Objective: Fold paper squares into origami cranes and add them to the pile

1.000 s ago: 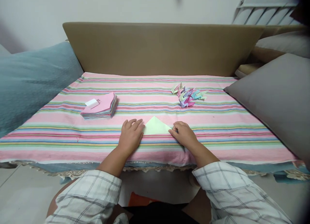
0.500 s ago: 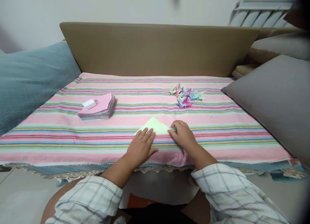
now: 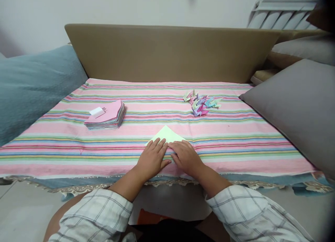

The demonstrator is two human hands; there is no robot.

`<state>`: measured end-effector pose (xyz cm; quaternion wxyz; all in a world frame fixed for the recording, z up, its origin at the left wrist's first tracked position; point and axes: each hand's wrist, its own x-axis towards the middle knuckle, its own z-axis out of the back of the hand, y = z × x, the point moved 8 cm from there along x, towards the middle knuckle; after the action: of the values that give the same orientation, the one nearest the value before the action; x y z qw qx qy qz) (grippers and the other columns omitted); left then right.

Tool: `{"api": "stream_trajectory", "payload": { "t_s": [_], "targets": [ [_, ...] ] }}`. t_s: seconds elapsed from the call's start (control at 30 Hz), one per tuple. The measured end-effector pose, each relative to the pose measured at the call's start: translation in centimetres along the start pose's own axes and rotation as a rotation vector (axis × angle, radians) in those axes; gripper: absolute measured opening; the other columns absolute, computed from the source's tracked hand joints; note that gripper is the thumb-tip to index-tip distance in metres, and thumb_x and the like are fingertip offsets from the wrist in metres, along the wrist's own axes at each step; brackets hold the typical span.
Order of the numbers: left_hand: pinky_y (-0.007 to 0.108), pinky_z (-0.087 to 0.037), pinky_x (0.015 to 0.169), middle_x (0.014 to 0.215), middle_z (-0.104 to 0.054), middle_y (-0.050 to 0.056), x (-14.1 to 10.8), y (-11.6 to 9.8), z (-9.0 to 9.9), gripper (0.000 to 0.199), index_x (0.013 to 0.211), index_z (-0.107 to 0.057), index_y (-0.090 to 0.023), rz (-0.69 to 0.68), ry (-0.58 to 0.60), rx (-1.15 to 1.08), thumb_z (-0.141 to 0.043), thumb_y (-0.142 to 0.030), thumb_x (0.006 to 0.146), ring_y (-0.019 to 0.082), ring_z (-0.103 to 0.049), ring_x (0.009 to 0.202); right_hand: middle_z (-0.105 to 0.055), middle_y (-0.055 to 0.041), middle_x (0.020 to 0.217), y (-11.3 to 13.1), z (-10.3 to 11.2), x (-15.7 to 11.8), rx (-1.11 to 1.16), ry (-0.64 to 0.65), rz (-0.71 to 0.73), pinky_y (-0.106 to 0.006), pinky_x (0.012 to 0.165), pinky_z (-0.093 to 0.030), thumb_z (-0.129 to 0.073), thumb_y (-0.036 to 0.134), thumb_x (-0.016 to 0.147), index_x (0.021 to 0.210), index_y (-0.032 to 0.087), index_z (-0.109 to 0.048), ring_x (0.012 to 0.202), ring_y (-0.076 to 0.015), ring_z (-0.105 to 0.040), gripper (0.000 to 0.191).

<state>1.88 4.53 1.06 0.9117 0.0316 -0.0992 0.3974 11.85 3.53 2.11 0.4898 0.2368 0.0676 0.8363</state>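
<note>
A pale green sheet of paper, folded to a triangle with its peak pointing away from me, lies on the striped cloth. My left hand rests flat on the left part of its near edge, fingers spread. On the right part of that edge lies my right hand, fingers stretched out and its fingertips close to those of my left hand. Both hands cover much of the near edge.
A stack of coloured paper with a small white object on top stands at the left. Several folded paper cranes are heaped at the back right. Grey cushions border the right side, a blue one the left.
My right hand has moved left from the paper's right corner onto its near edge, beside my left hand, and its fingers have straightened. My left hand has stayed in place.
</note>
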Motion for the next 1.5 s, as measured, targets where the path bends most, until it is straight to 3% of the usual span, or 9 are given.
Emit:
{"api": "stream_trajectory", "payload": {
  "t_s": [0.27, 0.5, 0.87, 1.17, 1.5],
  "targets": [
    [0.049, -0.027, 0.107, 0.141, -0.041, 0.012, 0.1, -0.1, 0.1, 0.059, 0.133, -0.044, -0.019, 0.003, -0.002, -0.01, -0.048, -0.051, 0.084, 0.031, -0.033, 0.132, -0.068, -0.0071, 0.102, -2.6, 2.1, -0.4, -0.033, 0.046, -0.168, -0.036, 0.091, -0.037, -0.047, 0.026, 0.087, 0.108, 0.02, -0.059, 0.099, -0.0214, -0.058, 0.025],
    [0.05, -0.027, 0.107, 0.141, -0.041, 0.012, 0.1, 0.0, 0.2, 0.058, 0.132, -0.045, -0.018, 0.017, 0.008, -0.02, -0.049, -0.05, 0.083, 0.031, -0.034, 0.131, -0.069, -0.0039, 0.092, -5.7, 3.0, -1.5, -0.061, 0.109, -0.356, -0.027, 0.068, -0.039, -0.047, 0.031, 0.087, 0.099, 0.024, -0.062, 0.086, -0.0194, -0.061, 0.02],
    [0.057, -0.025, 0.103, 0.15, -0.022, 0.009, 0.6, -0.9, 0.8, 0.06, 0.131, -0.045, -0.033, 0.108, -0.024, -0.062, -0.062, -0.039, 0.073, 0.037, -0.029, 0.131, -0.069, -0.0025, 0.088, -5.7, 3.0, -1.3, -0.07, 0.116, -0.357, -0.027, 0.065, -0.036, -0.048, 0.032, 0.087, 0.092, 0.024, -0.062, 0.083, -0.0195, -0.059, 0.017],
    [0.051, -0.033, 0.101, 0.149, -0.023, 0.014, -0.2, 1.3, 1.9, 0.059, 0.121, -0.056, -0.024, 0.148, -0.027, -0.093, -0.067, -0.049, 0.069, 0.036, -0.032, 0.129, -0.068, -0.0013, 0.086, -5.7, 3.1, -1.2, -0.078, 0.148, -0.399, -0.025, 0.062, -0.033, -0.047, 0.031, 0.087, 0.091, 0.024, -0.063, 0.083, -0.0175, -0.058, 0.018],
    [0.047, -0.035, 0.103, 0.144, -0.035, 0.013, -1.4, 3.9, 3.5, 0.042, 0.105, -0.067, -0.02, 0.213, 0.023, -0.052, -0.066, -0.045, 0.071, 0.034, -0.037, 0.127, -0.068, -0.0012, 0.087, -5.8, 3.2, -1.2, -0.036, 0.159, -0.432, -0.025, 0.061, -0.031, -0.047, 0.03, 0.086, 0.092, 0.023, -0.063, 0.084, -0.0174, -0.058, 0.019]
  ]
}}
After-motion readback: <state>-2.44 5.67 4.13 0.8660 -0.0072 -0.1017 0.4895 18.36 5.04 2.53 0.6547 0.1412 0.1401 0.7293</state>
